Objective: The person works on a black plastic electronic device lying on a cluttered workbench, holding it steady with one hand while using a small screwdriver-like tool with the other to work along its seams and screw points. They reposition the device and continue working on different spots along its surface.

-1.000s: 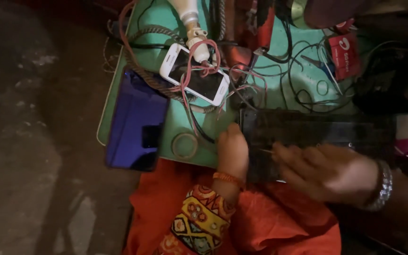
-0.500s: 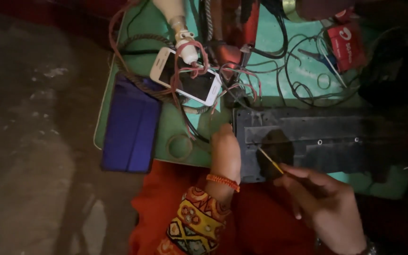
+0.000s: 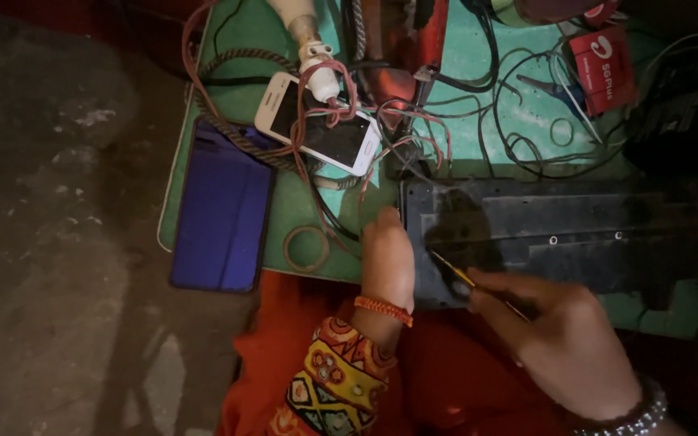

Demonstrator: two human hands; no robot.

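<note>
The long, dark, dusty panel point(image 3: 559, 234) lay flat; the left hand point(image 3: 388, 262) clasped its end, the right hand point(image 3: 563, 343) pinched a thin yellow tool point(image 3: 456, 273).

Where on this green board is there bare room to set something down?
Bare green board lies between the blue phone and the black panel, around a rubber ring. The top, around the white phone, is crowded with wires.

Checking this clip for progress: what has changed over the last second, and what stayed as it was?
The right hand drew back off the dark flat panel toward the body and now holds a thin yellow-shafted tool, tip on the panel's left end. The left hand stayed braced at the panel's left edge. The white phone, blue phone and tangled wires lie as before.
</note>
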